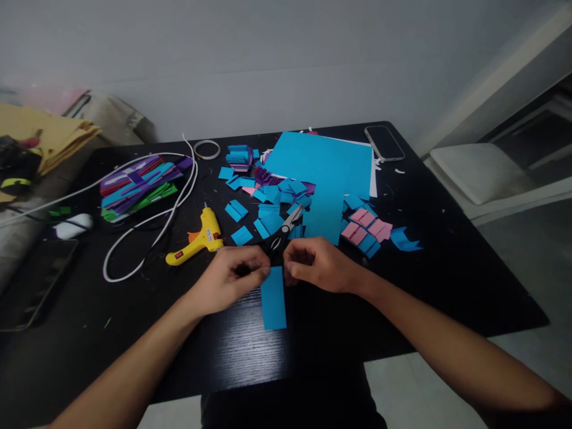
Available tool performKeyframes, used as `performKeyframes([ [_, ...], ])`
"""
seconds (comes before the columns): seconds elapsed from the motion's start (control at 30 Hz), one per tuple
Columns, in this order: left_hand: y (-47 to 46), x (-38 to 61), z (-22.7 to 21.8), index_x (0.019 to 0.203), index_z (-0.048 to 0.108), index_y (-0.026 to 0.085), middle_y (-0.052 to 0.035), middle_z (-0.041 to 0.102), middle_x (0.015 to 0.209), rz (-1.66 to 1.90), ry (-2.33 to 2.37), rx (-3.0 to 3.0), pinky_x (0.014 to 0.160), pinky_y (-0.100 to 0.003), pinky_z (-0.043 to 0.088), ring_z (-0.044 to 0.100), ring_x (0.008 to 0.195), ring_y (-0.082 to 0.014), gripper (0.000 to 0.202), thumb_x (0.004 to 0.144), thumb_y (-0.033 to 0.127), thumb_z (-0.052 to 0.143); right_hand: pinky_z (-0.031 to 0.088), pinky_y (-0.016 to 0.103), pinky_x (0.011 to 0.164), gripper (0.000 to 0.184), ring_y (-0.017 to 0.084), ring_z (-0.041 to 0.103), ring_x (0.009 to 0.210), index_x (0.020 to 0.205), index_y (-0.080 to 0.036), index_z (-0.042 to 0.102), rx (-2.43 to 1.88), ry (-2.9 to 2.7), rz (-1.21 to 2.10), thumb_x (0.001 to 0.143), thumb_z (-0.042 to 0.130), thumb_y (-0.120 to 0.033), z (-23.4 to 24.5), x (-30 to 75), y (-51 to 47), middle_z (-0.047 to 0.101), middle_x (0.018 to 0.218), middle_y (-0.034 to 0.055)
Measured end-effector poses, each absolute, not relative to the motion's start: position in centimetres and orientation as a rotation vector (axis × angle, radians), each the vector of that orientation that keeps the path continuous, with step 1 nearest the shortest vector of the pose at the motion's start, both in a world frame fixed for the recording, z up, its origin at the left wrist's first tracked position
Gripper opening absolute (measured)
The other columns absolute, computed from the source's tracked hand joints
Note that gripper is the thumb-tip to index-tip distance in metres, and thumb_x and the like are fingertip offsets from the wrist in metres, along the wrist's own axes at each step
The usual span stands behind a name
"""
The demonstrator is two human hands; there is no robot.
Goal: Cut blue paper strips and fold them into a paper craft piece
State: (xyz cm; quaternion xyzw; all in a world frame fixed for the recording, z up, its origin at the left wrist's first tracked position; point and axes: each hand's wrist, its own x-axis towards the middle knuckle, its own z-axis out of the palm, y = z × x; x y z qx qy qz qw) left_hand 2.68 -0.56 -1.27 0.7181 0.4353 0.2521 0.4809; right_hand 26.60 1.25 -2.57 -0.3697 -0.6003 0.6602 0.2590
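right now both hands sit at the front-centre of the bench [447, 280], close together. left hand [232, 277] pinches the top left edge of a blue strip [273, 301], fingers shut together on the paper. right hand [317, 265] grips the top right edge, fingers curled and clamped on it too. strip runs lengthwise toward the person, its top end between the two hands and the rest uncovered below them; can't tell if the lower end rests on the bench or is lifted off it. scissors [286, 229] lie just behind the hands, blades pointing away and to the right, handles partly hidden by the knuckles. around the scissors: loose blue squares [268, 217], scattered. pink squares [366, 226] mixed with a few blue ones sit behind and right of the right hand. big blue sheet [326, 164] further back, and a phone [384, 143] face up at the far right edge. yellow glue gun [199, 241] lies on its side left of the left hand, near but not touching. white cable [147, 238] loops behind it, beside a pile of mixed-colour strips [138, 185]. tape ring [207, 149] at the back, next to a small stack of folded blue pieces [239, 156].
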Motion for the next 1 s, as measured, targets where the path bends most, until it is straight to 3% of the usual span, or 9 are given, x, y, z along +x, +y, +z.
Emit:
performKeyframes([
  [0.17,-0.3,2.3,-1.1,0.081,0.066,0.018,0.0031,0.056,0.065,0.684,1.105,1.718,0.056,-0.023,0.038,0.050,0.060,-0.0112,0.020,0.095,0.031,0.062,0.060,0.030,0.066,0.022,0.016,0.073,0.067,0.082,-0.016,0.067,-0.996,-1.387,1.819,0.083,0.077,-0.036,-2.7,26.4,1.7,0.073,0.074,0.0027],
  [0.3,-0.7,3.1,-1.3,0.083,0.068,0.017,0.0025,0.058,0.068,0.646,1.094,1.727,0.058,-0.023,0.039,0.051,0.063,-0.0115,0.021,0.096,0.032,0.062,0.055,0.026,0.063,0.029,0.013,0.066,0.065,0.083,-0.017,0.070,-0.976,-1.456,1.780,0.082,0.081,-0.044,-2.3,25.4,0.7,0.069,0.073,0.0000],
  [0.57,-0.1,2.4,-1.2,0.079,0.067,0.017,0.0034,0.060,0.066,0.642,1.070,1.761,0.058,-0.021,0.040,0.052,0.062,-0.0103,0.014,0.091,0.022,0.062,0.044,0.024,0.057,0.025,0.011,0.054,0.061,0.082,-0.016,0.072,-1.016,-1.586,1.633,0.087,0.077,-0.040,-2.2,25.8,0.7,0.063,0.070,-0.0014],
  [0.7,0.5,1.2,-1.2,0.077,0.066,0.016,0.0021,0.062,0.065,0.724,1.112,1.711,0.058,-0.021,0.042,0.056,0.061,-0.0108,0.013,0.089,0.019,0.061,0.049,0.025,0.061,0.023,0.012,0.060,0.066,0.081,-0.016,0.073,-1.053,-1.503,1.554,0.086,0.078,-0.038,-2.7,26.4,1.6,0.066,0.073,0.0003],
  [0.83,0.1,1.7,-1.3,0.094,0.071,0.017,-0.0005,0.066,0.075,0.809,1.107,1.699,0.064,-0.023,0.048,0.061,0.069,-0.0122,0.009,0.093,0.024,0.065,0.060,0.029,0.067,0.030,0.014,0.068,0.068,0.081,-0.017,0.073,-1.009,-1.339,1.731,0.082,0.083,-0.045,-3.0,26.1,1.7,0.071,0.075,0.0009],
  [0.93,-0.3,2.4,-1.4,0.119,0.069,0.018,-0.0028,0.070,0.090,0.832,1.022,1.716,0.075,-0.025,0.052,0.064,0.079,-0.0129,0.026,0.094,0.020,0.066,0.063,0.030,0.068,0.031,0.015,0.072,0.068,0.081,-0.017,0.073,-1.005,-1.262,1.827,0.081,0.084,-0.046,-3.0,25.8,1.4,0.073,0.075,0.0010],
  [1.0,-0.5,2.7,-1.4,0.126,0.067,0.019,-0.0029,0.071,0.093,0.824,0.965,1.705,0.077,-0.025,0.053,0.065,0.080,-0.0127,0.031,0.095,0.018,0.065,0.064,0.030,0.068,0.030,0.015,0.073,0.069,0.082,-0.017,0.073,-1.011,-1.237,1.841,0.081,0.084,-0.045,-3.0,25.7,1.3,0.074,0.076,0.0010],
])
